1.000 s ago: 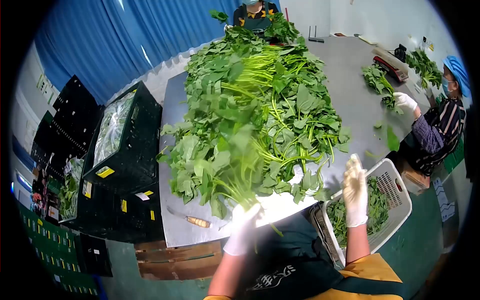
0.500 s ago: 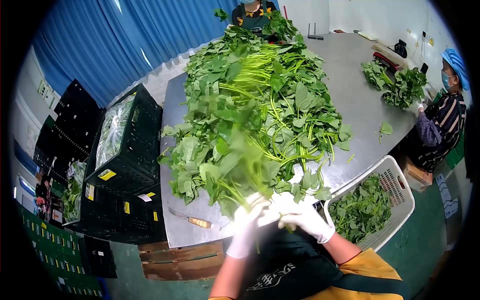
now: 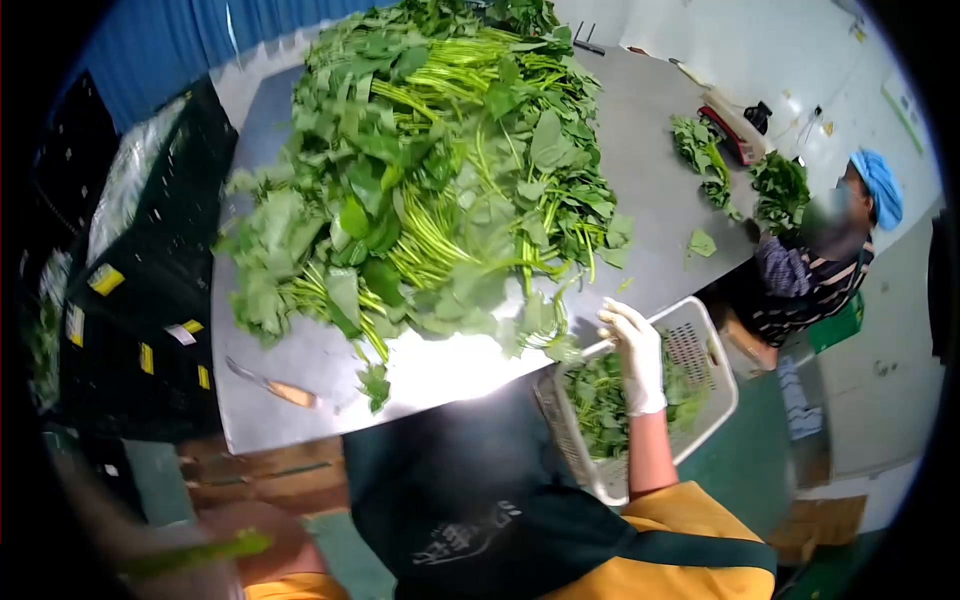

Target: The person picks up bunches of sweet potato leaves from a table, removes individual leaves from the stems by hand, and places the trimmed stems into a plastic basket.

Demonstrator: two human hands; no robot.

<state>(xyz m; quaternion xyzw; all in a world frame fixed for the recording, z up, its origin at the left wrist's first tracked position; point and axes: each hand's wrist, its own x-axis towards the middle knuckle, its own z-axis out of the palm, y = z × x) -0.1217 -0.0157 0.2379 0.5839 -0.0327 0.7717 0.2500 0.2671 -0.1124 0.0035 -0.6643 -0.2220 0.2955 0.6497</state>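
A large pile of leafy greens (image 3: 430,170), with pale green stems bunched in it, covers much of the metal table (image 3: 660,130). My right hand (image 3: 637,365), in a white glove, is over the near rim of a white plastic basket (image 3: 722,390); its fingers are stretched out and I see nothing in them. Loose greens (image 3: 600,400) lie in that basket. At the lower left my left hand (image 3: 185,572) is smeared by motion, away from the table, with a green stem (image 3: 215,552) in its grasp. A wooden-handled knife (image 3: 290,393) lies near the table's front edge.
Dark crates (image 3: 140,300) are stacked left of the table, one with plastic-wrapped greens. At the right a co-worker (image 3: 810,250) in a blue cap is beside greens and a red scale (image 3: 728,135). Wooden pallets (image 3: 260,475) lie below the front edge.
Both hands have parted from in front of the pile: the left swung down left with a stem, the right moved over to the basket. My view has shifted, and the knife lies where it was.
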